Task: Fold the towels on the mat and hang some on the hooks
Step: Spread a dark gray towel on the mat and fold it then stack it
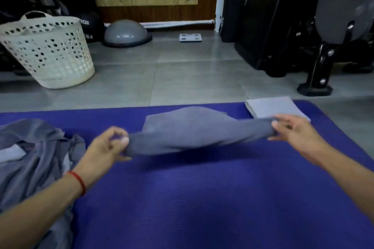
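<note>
A grey towel point(194, 131) is stretched between my two hands above the blue mat point(202, 198). Its near edge is lifted off the mat while its far part still lies flat. My left hand point(109, 145) pinches the towel's left end with thumb and fingers. My right hand point(291, 129) pinches the right end. A lighter grey folded towel point(271, 106) lies at the mat's far right corner. A heap of unfolded grey towels point(34, 157) covers the mat's left side, under my left forearm. No hooks are in view.
A white perforated laundry basket point(48, 52) stands on the grey tiled floor at the far left. A grey half-dome balance trainer point(126, 33) and a white bathroom scale point(190, 37) lie by the back wall. Black gym equipment point(315, 26) fills the far right.
</note>
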